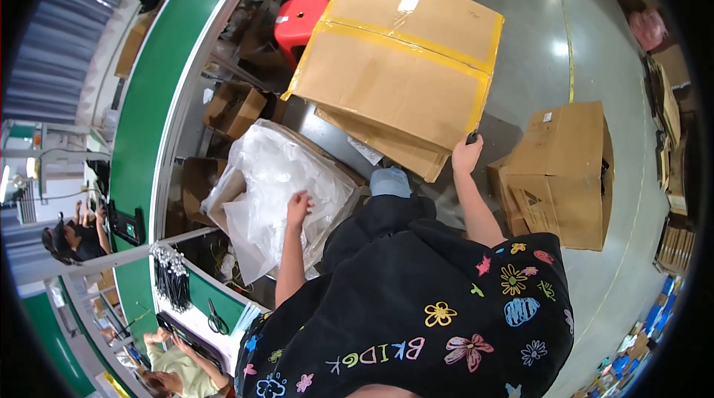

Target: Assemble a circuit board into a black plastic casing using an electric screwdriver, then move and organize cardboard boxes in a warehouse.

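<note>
A large brown carton with yellow tape along its seam and edges stands in front of me. At its near right corner my right hand is closed round a small black object, perhaps a cutter; its full shape is hidden. My left hand hovers over a carton lined with a clear plastic bag, full of white, translucent material. Its fingers are loosely curled and apart, with nothing visible in them. Below the large carton, a flattened cardboard piece sticks out toward me.
A red stool stands left of the large carton. To my right is another brown carton. A green-topped bench runs along the left, with scissors and bundled cables nearer me. Two people work at the far left.
</note>
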{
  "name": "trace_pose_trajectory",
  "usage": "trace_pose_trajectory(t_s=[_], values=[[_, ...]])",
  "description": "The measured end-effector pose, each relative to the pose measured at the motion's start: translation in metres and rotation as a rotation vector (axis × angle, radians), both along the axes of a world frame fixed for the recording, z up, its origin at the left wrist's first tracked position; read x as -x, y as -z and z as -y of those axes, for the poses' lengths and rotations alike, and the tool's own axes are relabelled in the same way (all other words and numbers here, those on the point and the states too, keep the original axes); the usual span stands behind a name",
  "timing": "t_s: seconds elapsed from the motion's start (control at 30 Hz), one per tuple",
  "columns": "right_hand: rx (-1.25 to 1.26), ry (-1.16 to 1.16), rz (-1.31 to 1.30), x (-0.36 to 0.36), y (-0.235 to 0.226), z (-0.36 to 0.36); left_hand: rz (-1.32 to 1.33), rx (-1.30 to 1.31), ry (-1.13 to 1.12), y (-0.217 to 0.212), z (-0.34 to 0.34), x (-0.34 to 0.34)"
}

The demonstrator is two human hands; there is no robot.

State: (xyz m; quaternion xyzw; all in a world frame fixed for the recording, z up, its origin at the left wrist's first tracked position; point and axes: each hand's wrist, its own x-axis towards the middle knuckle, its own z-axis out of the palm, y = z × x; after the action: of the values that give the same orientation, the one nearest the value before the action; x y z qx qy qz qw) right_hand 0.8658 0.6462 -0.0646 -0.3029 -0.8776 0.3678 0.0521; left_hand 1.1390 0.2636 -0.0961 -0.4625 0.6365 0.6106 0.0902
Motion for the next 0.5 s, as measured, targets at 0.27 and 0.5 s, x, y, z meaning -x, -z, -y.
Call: trace_pose_trajectory(t_s=[0.27, 0.5], values=[[-0.212, 0.113, 0.014, 0.024, -0.003, 0.022, -0.213, 0.237, -0.102, 0.001, 0.051, 0.192], [-0.323, 0.154, 0.036, 0.120, -0.007, -0.037, -0.603, 0.335, 0.179, 0.021, 0.079, 0.303]])
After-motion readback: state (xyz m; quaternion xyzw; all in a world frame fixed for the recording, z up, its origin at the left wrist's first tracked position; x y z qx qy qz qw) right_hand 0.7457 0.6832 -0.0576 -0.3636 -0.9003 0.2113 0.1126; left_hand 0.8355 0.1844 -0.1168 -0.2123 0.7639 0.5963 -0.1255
